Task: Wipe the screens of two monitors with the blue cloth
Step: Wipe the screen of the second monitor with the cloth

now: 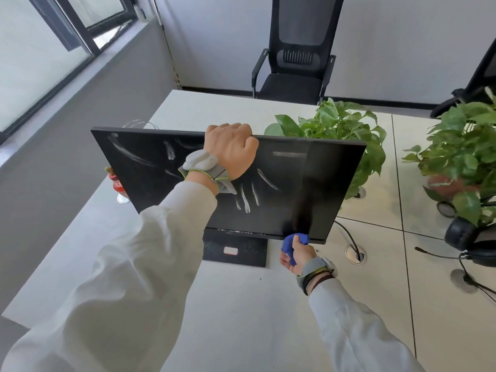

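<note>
A black monitor (150, 178) stands on the white desk, its dark screen streaked with several white smears on the left and middle. The screen's right part looks clean. My left hand (230, 149) grips the monitor's top edge near its middle, fingers curled over the back. My right hand (296, 255) holds a bunched blue cloth (290, 241) at the screen's bottom edge, right of centre. Only one monitor is in view.
The monitor's black base (236, 251) rests on the desk (241, 318). A red object (118, 185) stands behind the screen's left corner. Potted plants (338, 124) (467, 146) sit behind and to the right. A headset (467, 237), cables and an office chair (295, 49) are nearby.
</note>
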